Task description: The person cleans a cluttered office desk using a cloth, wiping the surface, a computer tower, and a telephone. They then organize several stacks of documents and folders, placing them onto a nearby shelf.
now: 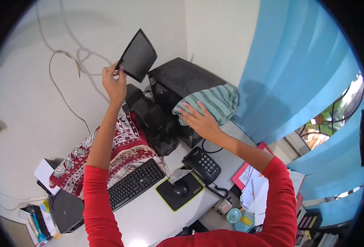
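My left hand (115,81) is raised near the wall and pinches a thin black framed mesh panel (140,57) by its lower corner, apart from the computer case. A black computer tower case (185,75) stands in the corner, its perforated top partly covered. Over its near end is draped a green cloth with dark stripes (217,100). My right hand (202,122) rests on this cloth with the fingers spread; whether it grips any fabric cannot be seen. Below the panel, dark objects (149,111) crowd beside the case, hard to make out.
A red and white patterned cloth (128,132) lies behind the black keyboard (137,182). Nearby are a mouse (180,187) on a green-edged mouse pad (175,200) and a corded telephone (203,165). Papers (253,188) lie at right, by a blue curtain (271,77). A cable (64,95) hangs along the wall.
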### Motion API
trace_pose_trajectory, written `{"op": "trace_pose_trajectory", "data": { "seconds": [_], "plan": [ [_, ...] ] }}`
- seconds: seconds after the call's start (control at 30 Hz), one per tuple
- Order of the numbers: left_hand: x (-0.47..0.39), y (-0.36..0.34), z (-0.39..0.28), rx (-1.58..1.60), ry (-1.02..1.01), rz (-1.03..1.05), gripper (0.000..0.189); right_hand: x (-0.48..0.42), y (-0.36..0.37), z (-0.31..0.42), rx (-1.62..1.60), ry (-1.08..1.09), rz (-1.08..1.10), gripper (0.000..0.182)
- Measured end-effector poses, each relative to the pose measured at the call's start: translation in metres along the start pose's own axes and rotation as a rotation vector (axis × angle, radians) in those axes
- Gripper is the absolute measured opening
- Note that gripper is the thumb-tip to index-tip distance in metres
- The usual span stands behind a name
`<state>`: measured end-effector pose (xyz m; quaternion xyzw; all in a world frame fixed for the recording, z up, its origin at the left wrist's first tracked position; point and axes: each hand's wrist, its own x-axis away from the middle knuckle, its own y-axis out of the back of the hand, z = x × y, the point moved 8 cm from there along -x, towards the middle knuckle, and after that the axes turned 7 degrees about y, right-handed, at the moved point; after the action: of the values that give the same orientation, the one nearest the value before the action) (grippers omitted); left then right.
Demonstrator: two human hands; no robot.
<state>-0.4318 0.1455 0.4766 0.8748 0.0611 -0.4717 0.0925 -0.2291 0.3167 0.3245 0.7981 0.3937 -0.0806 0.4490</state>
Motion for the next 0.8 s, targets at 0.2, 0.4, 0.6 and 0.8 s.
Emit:
{"op": "trace_pose_trajectory", "data": {
  "seconds": [0.2,0.4,0.6,0.8],
  "plan": [
    [-0.006,0.035,0.034,0.076,0.098,-0.123,0.025,-0.066,-0.031,0.005,0.246,0.229,0.303,0.032],
    [-0.008,0.043,0.046,0.09,0.077,-0.15,0.024,-0.153,-0.117,-0.022,0.204,0.181,0.334,0.026],
    [-0.01,0.073,0.053,0.127,0.163,-0.151,0.025,-0.161,-0.132,-0.016,0.155,0.242,0.455,0.023],
    [-0.004,0.069,0.06,0.186,0.188,-0.193,0.025,-0.05,-0.044,0.009,0.059,0.376,0.297,0.019]
  ]
}}
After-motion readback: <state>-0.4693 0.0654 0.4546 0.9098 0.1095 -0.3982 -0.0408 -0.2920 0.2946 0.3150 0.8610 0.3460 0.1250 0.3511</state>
